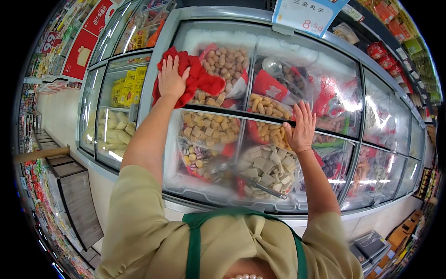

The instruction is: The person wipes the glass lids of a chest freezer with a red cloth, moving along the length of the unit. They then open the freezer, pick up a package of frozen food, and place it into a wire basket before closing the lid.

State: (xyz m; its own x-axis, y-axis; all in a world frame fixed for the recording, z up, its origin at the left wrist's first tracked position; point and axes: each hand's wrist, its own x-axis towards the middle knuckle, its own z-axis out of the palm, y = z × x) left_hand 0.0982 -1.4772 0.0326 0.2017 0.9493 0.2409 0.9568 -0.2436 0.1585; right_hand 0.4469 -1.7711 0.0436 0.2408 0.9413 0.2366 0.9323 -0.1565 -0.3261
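Observation:
My left hand lies flat on a bunched red cloth, pressing it against the left frame and glass of a chest freezer. Fingers spread, my right hand rests at the dark center rail between the sliding glass lids, with nothing in it. Under the glass are bags of brown balls, tan cubes, finger-shaped pieces and pale blocks. A round metal scoop sits among them, and a metal handle crosses the pale blocks. Part of the glass is fogged.
Another glass-topped freezer adjoins at left, with yellow packets and corn. A price sign stands at the far edge. Packaged goods line shelves at right. A low grey unit is lower left, black boxes lower right.

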